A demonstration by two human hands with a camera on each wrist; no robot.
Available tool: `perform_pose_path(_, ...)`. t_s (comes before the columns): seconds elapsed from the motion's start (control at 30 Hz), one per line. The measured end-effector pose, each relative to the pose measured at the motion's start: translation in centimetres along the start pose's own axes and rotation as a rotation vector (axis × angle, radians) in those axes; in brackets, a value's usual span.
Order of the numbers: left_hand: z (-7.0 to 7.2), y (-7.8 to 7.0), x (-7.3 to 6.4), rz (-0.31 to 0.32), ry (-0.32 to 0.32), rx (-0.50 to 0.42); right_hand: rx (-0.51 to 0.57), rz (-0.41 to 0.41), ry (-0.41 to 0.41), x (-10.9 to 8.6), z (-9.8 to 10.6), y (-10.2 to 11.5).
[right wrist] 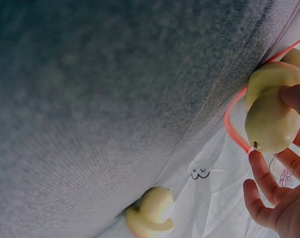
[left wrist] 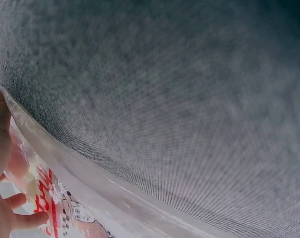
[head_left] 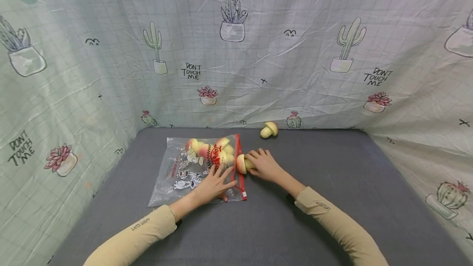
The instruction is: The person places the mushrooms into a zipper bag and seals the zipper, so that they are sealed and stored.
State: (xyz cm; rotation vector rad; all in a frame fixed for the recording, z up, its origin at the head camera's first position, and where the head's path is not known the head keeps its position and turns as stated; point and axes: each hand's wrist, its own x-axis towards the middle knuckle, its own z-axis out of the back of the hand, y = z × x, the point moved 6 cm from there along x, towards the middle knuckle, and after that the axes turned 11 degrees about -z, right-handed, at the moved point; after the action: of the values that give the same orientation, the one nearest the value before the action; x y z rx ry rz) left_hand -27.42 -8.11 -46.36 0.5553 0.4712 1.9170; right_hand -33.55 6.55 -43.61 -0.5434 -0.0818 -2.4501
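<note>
A clear plastic zip bag [head_left: 166,182] with red print lies flat, its red-edged mouth facing right. Several mushroom-shaped pieces [head_left: 193,144], pale yellow with pinkish caps, are inside it. My left hand [head_left: 214,186] rests on the bag near the mouth with fingers spread; in the left wrist view the fingers [left wrist: 28,220] touch the printed plastic. My right hand [head_left: 265,166] holds another mushroom-shaped piece [head_left: 242,164] by its stem, cap toward the bag, right at the red edge. In the right wrist view, thumb and fingers pinch the stem [right wrist: 272,121].
One more mushroom-shaped piece [head_left: 269,129] lies at the back of the grey table [head_left: 318,159], right of the bag. A white zip slider [head_left: 244,194] sits at the mouth's near corner. A printed curtain [head_left: 258,60] hangs behind and along both sides.
</note>
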Motion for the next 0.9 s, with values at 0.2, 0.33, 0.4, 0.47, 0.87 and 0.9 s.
perform_pose_path(0.2, 0.21, 0.02, 0.06, -0.002, -0.010, 0.010, 0.030, -0.006, 0.023, 0.21, -0.09, 0.11)
perform_pose_path(0.33, 0.18, 0.04, 0.09, 0.002, -0.003, -0.004, 0.070, -0.005, 0.032, 0.29, -0.04, 0.19)
perform_pose_path(0.4, 0.15, 0.05, 0.10, 0.004, 0.001, -0.010, 0.091, 0.001, 0.030, 0.31, -0.01, 0.23)
perform_pose_path(0.47, 0.13, 0.05, 0.10, 0.005, 0.003, -0.011, 0.118, 0.007, 0.030, 0.29, 0.09, 0.25)
perform_pose_path(0.87, 0.11, -0.05, -0.03, 0.002, 0.004, 0.005, 0.215, 0.032, 0.068, 0.00, 0.12, 0.08)
perform_pose_path(0.9, 0.11, -0.06, -0.05, 0.001, 0.002, 0.008, 0.214, 0.031, 0.066, 0.00, 0.11, 0.11)
